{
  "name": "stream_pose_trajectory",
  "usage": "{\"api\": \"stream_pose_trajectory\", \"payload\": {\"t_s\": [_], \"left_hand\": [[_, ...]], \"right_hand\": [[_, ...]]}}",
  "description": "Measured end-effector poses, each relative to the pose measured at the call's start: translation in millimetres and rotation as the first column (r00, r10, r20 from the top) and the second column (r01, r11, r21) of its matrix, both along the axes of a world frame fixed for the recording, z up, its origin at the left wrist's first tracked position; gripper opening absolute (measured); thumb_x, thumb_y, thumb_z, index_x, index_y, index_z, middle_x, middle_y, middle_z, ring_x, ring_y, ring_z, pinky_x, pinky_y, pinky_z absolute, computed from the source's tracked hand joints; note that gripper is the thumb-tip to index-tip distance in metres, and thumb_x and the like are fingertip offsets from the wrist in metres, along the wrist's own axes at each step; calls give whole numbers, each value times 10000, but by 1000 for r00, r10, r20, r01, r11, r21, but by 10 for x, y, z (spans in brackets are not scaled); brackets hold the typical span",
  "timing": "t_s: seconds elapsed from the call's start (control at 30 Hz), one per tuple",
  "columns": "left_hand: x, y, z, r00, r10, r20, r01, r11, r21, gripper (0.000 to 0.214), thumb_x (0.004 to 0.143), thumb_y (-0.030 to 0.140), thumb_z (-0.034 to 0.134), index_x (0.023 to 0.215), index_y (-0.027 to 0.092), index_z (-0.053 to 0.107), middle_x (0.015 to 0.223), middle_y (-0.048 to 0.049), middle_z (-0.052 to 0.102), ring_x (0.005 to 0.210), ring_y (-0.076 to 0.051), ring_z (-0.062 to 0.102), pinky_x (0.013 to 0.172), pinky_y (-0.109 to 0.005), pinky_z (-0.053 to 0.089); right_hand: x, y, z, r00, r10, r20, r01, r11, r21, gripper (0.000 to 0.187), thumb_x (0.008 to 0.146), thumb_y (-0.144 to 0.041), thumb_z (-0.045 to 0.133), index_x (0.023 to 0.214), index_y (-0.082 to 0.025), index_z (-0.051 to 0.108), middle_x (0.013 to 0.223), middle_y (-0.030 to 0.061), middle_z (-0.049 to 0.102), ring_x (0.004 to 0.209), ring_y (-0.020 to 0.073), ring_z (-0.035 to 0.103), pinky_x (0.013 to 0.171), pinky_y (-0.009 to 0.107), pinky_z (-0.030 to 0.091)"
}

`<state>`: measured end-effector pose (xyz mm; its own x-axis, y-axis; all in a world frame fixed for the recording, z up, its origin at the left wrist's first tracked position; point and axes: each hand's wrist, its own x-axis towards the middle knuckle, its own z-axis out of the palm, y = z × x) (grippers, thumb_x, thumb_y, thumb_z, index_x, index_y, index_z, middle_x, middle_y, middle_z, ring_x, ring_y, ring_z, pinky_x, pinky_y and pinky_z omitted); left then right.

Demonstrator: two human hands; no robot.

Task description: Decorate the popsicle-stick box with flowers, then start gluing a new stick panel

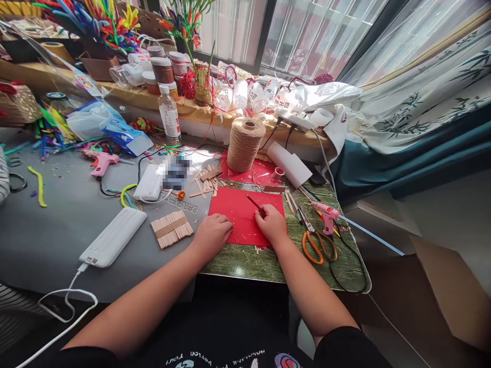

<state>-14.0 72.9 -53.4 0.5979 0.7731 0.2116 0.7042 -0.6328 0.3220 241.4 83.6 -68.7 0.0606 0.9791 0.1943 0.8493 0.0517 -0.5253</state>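
Observation:
A red sheet [240,207] lies on the green wood-patterned mat in front of me. My left hand [215,231] rests over its left edge, fingers laid on the sheet. In my right hand [272,225], on the sheet's right side, is a slim dark pencil [253,202], one end pointing away to the upper left. Left of my left hand sits a flat bundle of wooden craft sticks [172,230]. Loose stick pieces [207,180] lie beyond the sheet's upper left corner. Orange-handled scissors [313,245] rest to the right of my right hand.
A twine spool [245,145] stands behind the sheet, beside a white paper roll [289,163]. Pink glue guns [328,217] lie on both sides of the table. A white power bank [113,237] with a cable is at left. A bottle [169,115] stands near the crowded windowsill.

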Motion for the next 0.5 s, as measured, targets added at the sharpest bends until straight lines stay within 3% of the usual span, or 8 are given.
{"api": "stream_pose_trajectory", "payload": {"t_s": [0.13, 0.27, 0.4, 0.5], "left_hand": [[68, 10, -58, 993, -86, -82, 90, 995, 53, 221, 997, 173, 466, 932, 192, 676, 966, -123, 664, 941, -264, 609, 853, -411, 494], [91, 141, -111, 990, -93, -104, 98, 994, 41, 210, 980, 159, 464, 899, 177, 657, 935, -152, 659, 916, -283, 616, 849, -429, 504], [-19, 280, -53, 981, 95, 168, -75, 989, -126, 197, 1018, 277, 470, 985, 203, 649, 977, -95, 706, 911, -240, 652, 821, -375, 522], [-153, 240, 113, 838, 295, 458, -191, 947, -259, 211, 1009, 377, 533, 1018, 206, 656, 950, -61, 719, 872, -204, 668, 796, -338, 533]], "right_hand": [[8, -10, 4, 1000, -2, 16, 2, 1000, -1, 121, 932, -321, 567, 915, -230, 645, 941, 66, 696, 816, 217, 617, 683, 309, 395], [6, -17, 17, 1000, 5, 25, -5, 1000, 4, 114, 921, -304, 573, 922, -225, 656, 947, 70, 702, 838, 225, 621, 709, 312, 400], [13, -30, 36, 1000, -5, -6, 5, 1000, 1, 130, 931, -314, 557, 908, -225, 648, 935, 67, 700, 802, 216, 611, 680, 310, 386], [24, -30, 32, 999, -7, -34, 7, 1000, 0, 110, 918, -304, 565, 908, -229, 646, 924, 58, 698, 797, 213, 613, 673, 310, 383]]}}
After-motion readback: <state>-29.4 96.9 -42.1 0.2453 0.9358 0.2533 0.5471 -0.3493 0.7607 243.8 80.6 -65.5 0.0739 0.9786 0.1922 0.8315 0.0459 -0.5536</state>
